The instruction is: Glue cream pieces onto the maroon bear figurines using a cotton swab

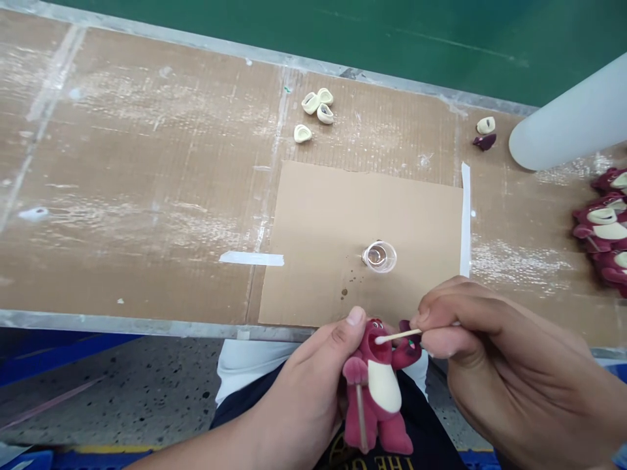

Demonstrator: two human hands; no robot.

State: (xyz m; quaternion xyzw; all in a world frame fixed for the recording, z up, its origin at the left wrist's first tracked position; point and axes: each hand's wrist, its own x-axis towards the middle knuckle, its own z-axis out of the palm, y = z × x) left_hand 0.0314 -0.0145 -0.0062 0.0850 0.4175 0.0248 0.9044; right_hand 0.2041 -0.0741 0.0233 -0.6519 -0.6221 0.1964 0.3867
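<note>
A magenta toy bear figure (386,424) with a cream belly and a cane is gripped at its left side by my left hand (313,378), thumb beside the head. Between the thumb and fingers of my right hand (490,346) is a cotton swab (399,335). Its white tip is at the open mouth area of the bear's face. A dark purple part shows beside the bear's raised arm, partly behind the swab and my right fingertips. Beyond both hands, a small clear cup (380,256) with liquid stands on a cardboard sheet (318,228).
Several cream muzzle-like pieces (318,108) lie at the back. Another cream piece (486,125) and a dark purple piece (484,141) are near a large white cylinder (568,117). More magenta bear figures (605,222) are grouped at the right edge. Tape strips (251,258) cross the cardboard-covered table.
</note>
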